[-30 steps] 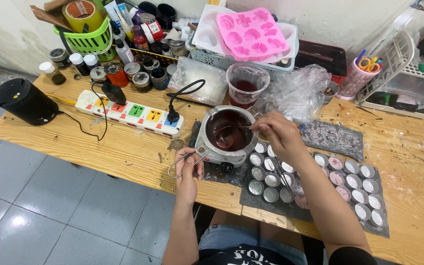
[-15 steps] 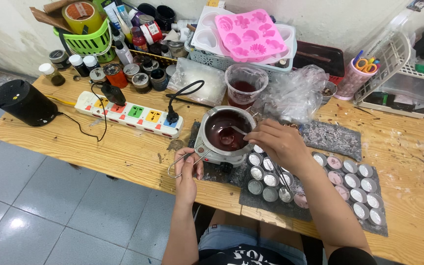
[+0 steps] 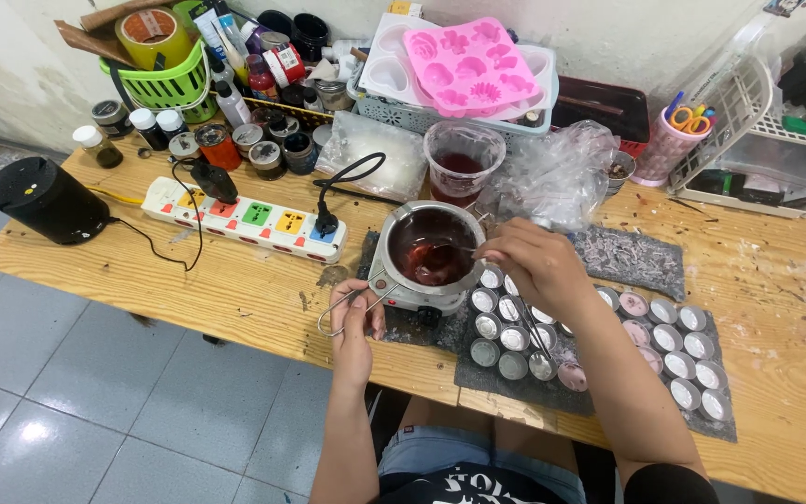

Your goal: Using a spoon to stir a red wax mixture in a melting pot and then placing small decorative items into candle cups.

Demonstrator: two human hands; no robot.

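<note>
**Melting pot: hot, full and held by a thin wire handle**

The melting pot (image 3: 431, 250) sits on a small round heater near the front middle of the wooden table (image 3: 235, 280), holding dark red liquid. Judging by the metal wall and the liquid inside, it is rigid, moderately heavy, probably hot, and quick to slosh if tipped. The wire handle (image 3: 352, 303) sticking out toward the front edge looks like the only safe grip, though thin wire gives poor leverage.

The left hand (image 3: 354, 327) has its fingers closed around that handle. The right hand (image 3: 538, 266) pinches a slim stirring tool, its tip dipped in the liquid.

Room is tight. Rows of small round tins (image 3: 515, 327) on a dark mat lie just right of the pot, a power strip (image 3: 244, 219) with its cord just left, and a plastic cup (image 3: 462, 168) of red liquid close behind. The table's front edge is near the left hand; open wood lies mainly at front left.
</note>
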